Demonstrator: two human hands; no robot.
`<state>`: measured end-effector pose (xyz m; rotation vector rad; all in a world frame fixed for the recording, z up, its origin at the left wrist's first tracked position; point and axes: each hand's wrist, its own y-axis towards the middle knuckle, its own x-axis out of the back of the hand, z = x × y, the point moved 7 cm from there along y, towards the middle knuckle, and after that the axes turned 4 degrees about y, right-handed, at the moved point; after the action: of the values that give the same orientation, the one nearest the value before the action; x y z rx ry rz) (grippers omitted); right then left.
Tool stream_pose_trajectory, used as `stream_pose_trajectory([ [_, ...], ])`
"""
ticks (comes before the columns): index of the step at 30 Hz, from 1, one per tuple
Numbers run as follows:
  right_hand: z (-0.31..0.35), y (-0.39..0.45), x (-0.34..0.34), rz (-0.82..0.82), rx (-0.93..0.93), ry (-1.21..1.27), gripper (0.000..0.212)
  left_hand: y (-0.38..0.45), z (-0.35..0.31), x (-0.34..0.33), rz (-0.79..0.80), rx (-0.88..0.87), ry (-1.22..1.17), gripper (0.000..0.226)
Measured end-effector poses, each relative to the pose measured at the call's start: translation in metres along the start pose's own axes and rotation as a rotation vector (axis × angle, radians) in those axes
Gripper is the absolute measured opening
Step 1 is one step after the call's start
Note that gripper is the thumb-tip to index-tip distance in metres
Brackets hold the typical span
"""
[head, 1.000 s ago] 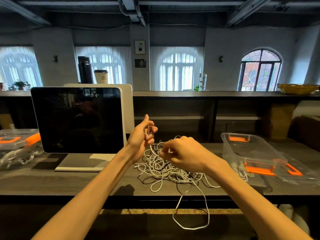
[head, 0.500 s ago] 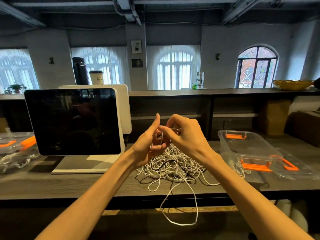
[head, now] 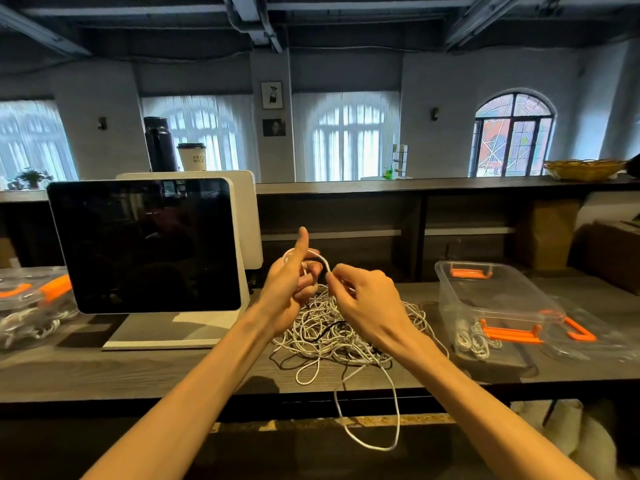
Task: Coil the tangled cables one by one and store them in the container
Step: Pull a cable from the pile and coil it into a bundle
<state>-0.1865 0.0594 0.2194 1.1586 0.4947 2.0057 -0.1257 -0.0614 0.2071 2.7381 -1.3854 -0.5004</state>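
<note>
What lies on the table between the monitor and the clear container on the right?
In the head view, the tangled cable pile, with both hands above it: left hand, right hand.

Dark wood-grain desk [head: 145, 370]. Below our hands we see the tangled white cables [head: 332, 330]; left of them a monitor base [head: 162, 332]; right, a clear container [head: 491, 299] and lid [head: 595, 336]; far left, another clear box [head: 31, 306].

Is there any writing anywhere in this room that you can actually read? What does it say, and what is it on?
"ANY" over "NICE": printed on the white paper cup with the dark lid, on the ledge behind the monitor; the letters run off round the cup's curve, so the words may be cut short.
The two framed pictures on the pillar: too small to show any wording.
No other writing is visible.
</note>
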Motion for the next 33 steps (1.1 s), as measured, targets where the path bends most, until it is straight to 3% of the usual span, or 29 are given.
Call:
stream_pose_trajectory([
  [6, 0.007, 0.002, -0.017, 0.185, 0.060, -0.199, 0.028, 0.000, 0.007, -0.004, -0.028, 0.016, 0.088, 0.044],
  [10, 0.008, -0.001, -0.026, 0.295, 0.113, -0.245, 0.029, 0.002, 0.005, -0.002, 0.000, -0.007, -0.084, 0.045],
  [15, -0.007, -0.014, -0.029, 0.452, 0.005, 0.012, 0.044, 0.007, -0.009, 0.017, -0.096, -0.001, -0.248, 0.047],
  [19, -0.019, -0.018, -0.016, 0.265, 0.054, 0.036, 0.030, 0.013, -0.017, 0.034, -0.198, -0.071, 0.068, 0.058],
  [22, -0.004, -0.013, -0.008, 0.179, 0.208, -0.081, 0.025, 0.012, -0.016, 0.020, -0.128, -0.116, 0.498, 0.056],
  [24, 0.006, -0.007, -0.006, 0.141, 0.270, -0.099, 0.023, 0.011, -0.009, 0.011, -0.048, -0.087, 0.627, 0.065],
  [28, 0.011, 0.007, 0.007, 0.010, 0.256, -0.013, 0.018, -0.001, 0.008, -0.009, 0.199, 0.073, 0.534, 0.083],
  [33, 0.007, 0.013, 0.014, -0.053, 0.143, 0.188, 0.019, -0.016, 0.017, -0.025, 0.380, 0.188, 0.335, 0.087],
])
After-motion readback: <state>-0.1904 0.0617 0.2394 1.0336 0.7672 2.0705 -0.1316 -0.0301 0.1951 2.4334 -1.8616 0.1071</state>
